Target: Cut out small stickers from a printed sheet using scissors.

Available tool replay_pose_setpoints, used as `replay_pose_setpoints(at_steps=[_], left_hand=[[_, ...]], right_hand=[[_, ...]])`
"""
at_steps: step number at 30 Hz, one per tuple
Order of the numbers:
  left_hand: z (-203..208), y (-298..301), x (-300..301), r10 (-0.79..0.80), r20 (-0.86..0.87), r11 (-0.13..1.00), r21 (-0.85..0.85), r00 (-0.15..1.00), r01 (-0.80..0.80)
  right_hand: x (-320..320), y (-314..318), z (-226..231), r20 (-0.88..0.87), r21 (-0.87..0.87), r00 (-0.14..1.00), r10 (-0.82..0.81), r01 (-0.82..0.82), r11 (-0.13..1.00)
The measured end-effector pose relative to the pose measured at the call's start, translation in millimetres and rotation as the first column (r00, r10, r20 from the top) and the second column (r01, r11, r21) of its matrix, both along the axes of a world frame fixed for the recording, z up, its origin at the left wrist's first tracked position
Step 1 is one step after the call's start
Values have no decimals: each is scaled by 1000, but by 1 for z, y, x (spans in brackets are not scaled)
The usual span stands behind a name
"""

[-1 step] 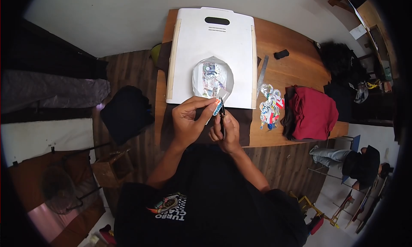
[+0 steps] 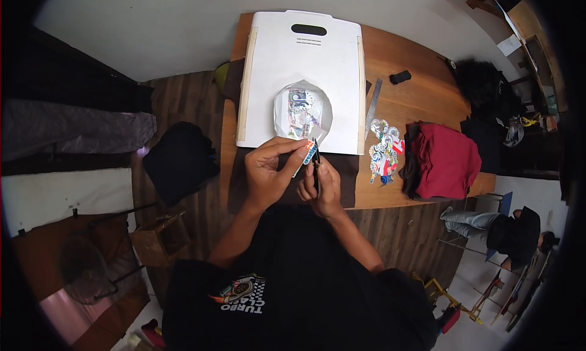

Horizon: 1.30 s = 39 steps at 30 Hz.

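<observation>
Between the thumb and fingers of my left hand (image 2: 267, 170) is a small printed sticker (image 2: 309, 153) in white, orange and blue. My right hand (image 2: 326, 189) is closed round a pair of small black scissors (image 2: 317, 168), whose blades point away from me along the sticker's right edge. Whether the blades touch the sticker cannot be made out. Just beyond both hands, a round white container (image 2: 330, 110) holds printed scraps. It rests on a large white board (image 2: 299, 64) with a handle slot at its far end.
Right of the board, a metal ruler (image 2: 373, 104) and several cut-out stickers (image 2: 384, 155) lie on the wooden table (image 2: 421, 101). A small black item (image 2: 400, 77) lies farther back. Folded red cloth (image 2: 448, 162) is stacked at the right. Another person (image 2: 513, 238) is at far right.
</observation>
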<state>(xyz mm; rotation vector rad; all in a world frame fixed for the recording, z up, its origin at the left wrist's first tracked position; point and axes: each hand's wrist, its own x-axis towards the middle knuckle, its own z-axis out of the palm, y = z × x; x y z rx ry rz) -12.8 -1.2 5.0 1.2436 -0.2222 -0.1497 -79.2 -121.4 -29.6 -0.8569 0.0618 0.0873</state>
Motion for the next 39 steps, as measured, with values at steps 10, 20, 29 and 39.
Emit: replay_pose_setpoints(at_steps=[10,20,29,39], left_hand=[[2,-2,0,7,62,999,36,998,-9],[3,-2,1,14,40,1000,9,999,-14],[2,0,4,1,89,999,44,996,-5],[6,2,5,-12,110,998,64,994,5]], right_hand=[[-1,2,-3,4,-19,999,-39,39,999],[0,1,-1,14,-40,999,-31,31,999],[0,0,-1,3,-34,1000,-17,17,999],[-2,-5,-2,11,-68,999,32,-31,997]])
